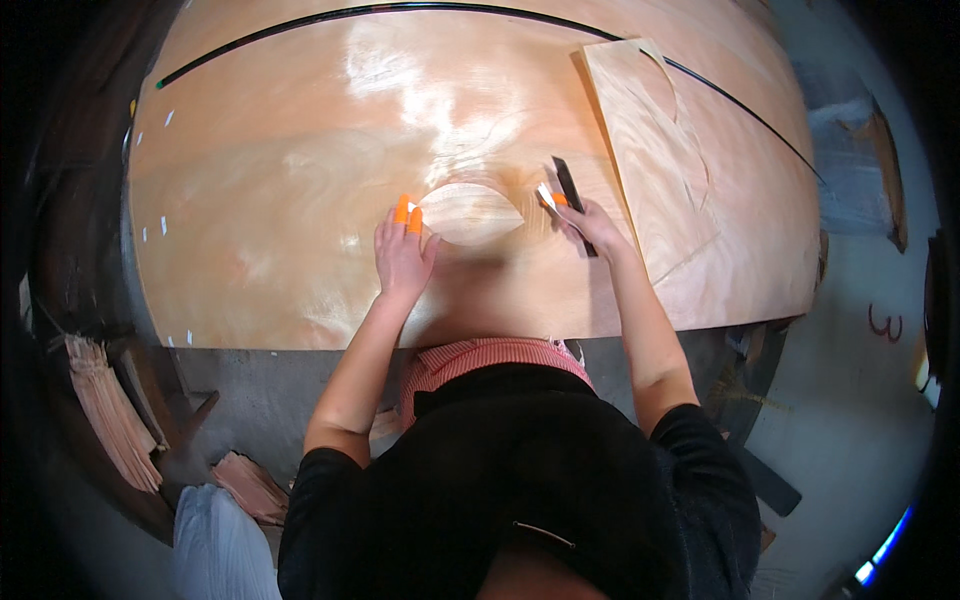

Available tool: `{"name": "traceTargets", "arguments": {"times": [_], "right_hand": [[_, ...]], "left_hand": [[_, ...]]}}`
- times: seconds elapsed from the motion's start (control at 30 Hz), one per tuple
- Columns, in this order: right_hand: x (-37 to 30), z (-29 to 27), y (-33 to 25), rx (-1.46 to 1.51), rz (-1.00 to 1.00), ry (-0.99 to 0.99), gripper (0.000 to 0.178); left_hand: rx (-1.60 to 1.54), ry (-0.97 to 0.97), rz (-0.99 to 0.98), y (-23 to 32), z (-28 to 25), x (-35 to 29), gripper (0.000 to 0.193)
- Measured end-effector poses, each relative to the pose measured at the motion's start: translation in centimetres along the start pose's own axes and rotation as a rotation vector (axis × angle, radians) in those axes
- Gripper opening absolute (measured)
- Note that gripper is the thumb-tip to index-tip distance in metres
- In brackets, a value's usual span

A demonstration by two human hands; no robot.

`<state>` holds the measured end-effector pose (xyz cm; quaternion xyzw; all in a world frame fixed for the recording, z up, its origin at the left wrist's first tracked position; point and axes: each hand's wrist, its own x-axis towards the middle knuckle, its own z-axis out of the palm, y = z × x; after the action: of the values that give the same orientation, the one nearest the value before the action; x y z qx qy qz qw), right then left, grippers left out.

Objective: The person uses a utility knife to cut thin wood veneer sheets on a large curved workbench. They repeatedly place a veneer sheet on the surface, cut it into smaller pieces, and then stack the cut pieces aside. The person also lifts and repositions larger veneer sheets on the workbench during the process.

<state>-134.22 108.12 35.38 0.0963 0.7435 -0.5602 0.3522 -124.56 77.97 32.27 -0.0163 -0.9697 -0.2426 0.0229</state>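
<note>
A pale leaf-shaped veneer piece (470, 213) lies on the large wood veneer sheet (260, 240). My left hand (404, 262) rests at its left end, fingers stretched out, orange covers on two fingers. A small white bit shows by those fingertips. To the right of the piece, my right hand (598, 228) is closed round a long dark flat blade-like tool (568, 183); its exact kind is unclear. A small white strip (546, 196) sticks out at the right fingertips, next to another orange finger cover.
Right of my right hand lies a separate pale veneer panel (640, 140) with curved cut lines. A thin black strip (400, 7) arcs across the far side. Small white tape bits (164, 226) dot the sheet's left edge. Veneer bundles (112, 415) stand below left.
</note>
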Motion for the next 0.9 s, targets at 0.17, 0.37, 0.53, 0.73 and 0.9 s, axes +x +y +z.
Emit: {"name": "traceTargets", "arguments": {"times": [0.17,0.37,0.53,0.73,0.9], "right_hand": [[-4.5,0.6,5.2,0.435,0.054,0.059,0.021],[-5.3,2.3,4.7,0.519,-0.075,0.085,0.029],[-5.6,2.8,4.2,0.381,-0.197,0.104,0.043],[-4.0,5.7,3.6,0.191,-0.221,0.27,0.035],[-2.0,6.9,5.6,0.0,-0.153,0.367,0.035]], "left_hand": [[0.001,-0.036,0.244,4.6,0.2,0.7,0.063],[0.023,-0.206,0.359,7.4,3.2,0.3,0.066],[0.074,-0.213,0.383,7.9,3.6,0.4,0.07],[-0.002,-0.185,0.397,8.1,4.1,0.4,0.071],[-0.105,-0.131,0.448,8.6,4.3,1.0,0.069]]}}
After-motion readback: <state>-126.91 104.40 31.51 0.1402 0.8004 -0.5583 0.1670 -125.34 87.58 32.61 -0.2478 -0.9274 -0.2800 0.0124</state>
